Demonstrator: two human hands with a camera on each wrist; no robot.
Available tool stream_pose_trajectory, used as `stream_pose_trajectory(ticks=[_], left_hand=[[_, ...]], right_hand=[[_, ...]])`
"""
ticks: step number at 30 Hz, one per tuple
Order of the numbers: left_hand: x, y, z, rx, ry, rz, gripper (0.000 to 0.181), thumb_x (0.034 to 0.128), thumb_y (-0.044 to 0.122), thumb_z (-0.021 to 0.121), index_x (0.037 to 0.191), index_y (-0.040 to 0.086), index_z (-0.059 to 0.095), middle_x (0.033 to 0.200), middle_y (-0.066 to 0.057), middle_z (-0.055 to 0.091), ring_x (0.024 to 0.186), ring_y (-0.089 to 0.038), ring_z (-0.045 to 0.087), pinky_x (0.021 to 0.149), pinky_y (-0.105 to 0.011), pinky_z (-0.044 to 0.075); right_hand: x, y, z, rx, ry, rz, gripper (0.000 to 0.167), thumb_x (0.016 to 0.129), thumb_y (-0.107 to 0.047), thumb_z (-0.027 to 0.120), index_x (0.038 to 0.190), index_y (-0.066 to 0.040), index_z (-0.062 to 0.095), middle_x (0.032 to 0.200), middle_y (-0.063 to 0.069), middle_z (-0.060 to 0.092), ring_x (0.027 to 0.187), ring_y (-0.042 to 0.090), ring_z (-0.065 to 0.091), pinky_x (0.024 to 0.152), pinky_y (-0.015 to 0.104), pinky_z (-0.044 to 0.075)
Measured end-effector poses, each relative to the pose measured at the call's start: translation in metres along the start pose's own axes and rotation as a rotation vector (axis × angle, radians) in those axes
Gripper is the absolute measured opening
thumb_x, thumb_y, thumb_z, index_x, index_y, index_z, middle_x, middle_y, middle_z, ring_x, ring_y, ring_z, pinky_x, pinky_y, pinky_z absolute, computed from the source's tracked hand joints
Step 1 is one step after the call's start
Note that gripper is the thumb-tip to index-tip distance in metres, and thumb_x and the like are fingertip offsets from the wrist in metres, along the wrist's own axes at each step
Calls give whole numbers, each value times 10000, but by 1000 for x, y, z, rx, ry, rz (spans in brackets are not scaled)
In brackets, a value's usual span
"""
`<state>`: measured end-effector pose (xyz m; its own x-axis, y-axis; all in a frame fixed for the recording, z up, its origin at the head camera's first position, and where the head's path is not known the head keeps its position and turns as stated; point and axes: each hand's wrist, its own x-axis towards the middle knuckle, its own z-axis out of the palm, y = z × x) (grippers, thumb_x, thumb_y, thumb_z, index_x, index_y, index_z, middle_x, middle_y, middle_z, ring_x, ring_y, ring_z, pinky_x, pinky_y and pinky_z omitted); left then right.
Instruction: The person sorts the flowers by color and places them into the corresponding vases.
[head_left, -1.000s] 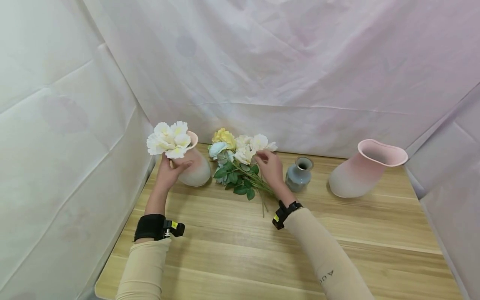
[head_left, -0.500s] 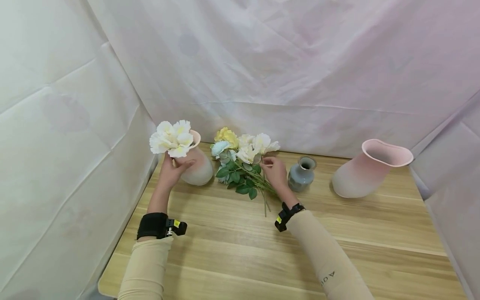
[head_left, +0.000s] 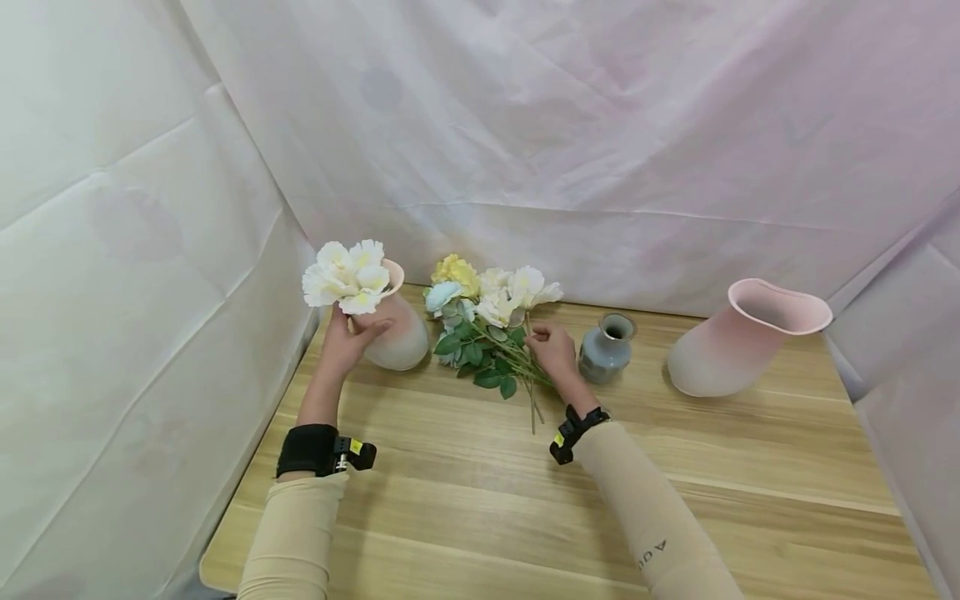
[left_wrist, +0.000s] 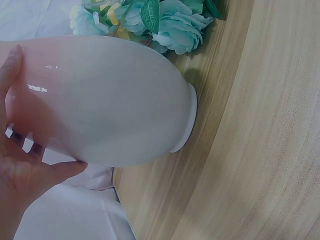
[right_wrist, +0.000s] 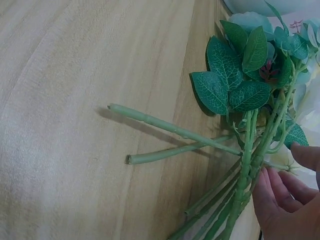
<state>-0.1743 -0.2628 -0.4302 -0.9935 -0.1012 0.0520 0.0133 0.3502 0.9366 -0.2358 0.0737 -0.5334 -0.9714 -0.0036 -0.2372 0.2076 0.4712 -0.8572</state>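
Note:
My left hand (head_left: 345,343) grips the tall pink-and-white vase (head_left: 401,342) at its left side. In the left wrist view, thumb and fingers curve round the vase (left_wrist: 120,100). A large white flower (head_left: 345,277) leans over the vase's left rim, above that hand; its stem is hidden. At the pile of artificial flowers (head_left: 480,350), my right hand (head_left: 553,350) reaches in beside a white bloom (head_left: 528,287). In the right wrist view, its thumb and fingers stand apart around a thin green stem (right_wrist: 175,131), with no firm pinch visible.
A small grey-blue vase (head_left: 604,350) stands right of my right hand. Farther right is a second large pink-and-white vase (head_left: 738,342). The pile includes a yellow bloom (head_left: 455,273) and pale blue blooms (head_left: 442,295). Draped cloth (head_left: 525,125) hangs behind the wooden table (head_left: 465,517).
My right hand has moved from the white bloom's petals down along its stem. The left hand keeps its hold on the vase. The head view has shifted slightly.

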Motion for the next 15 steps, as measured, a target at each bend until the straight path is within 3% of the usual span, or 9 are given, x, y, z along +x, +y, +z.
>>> stream_pose_trajectory(ticks=[15], left_hand=[[0,1,0,0,-1,10,957,886,87,727,1592,67,82,1674,-126,105,1558,-281,53,1271,-507,69]], right_hand=[[3,5,4,-8,-28,52,363,1004,-173,588,1340,-36,601,1283,200,642,1150,330,626,929,429,537]])
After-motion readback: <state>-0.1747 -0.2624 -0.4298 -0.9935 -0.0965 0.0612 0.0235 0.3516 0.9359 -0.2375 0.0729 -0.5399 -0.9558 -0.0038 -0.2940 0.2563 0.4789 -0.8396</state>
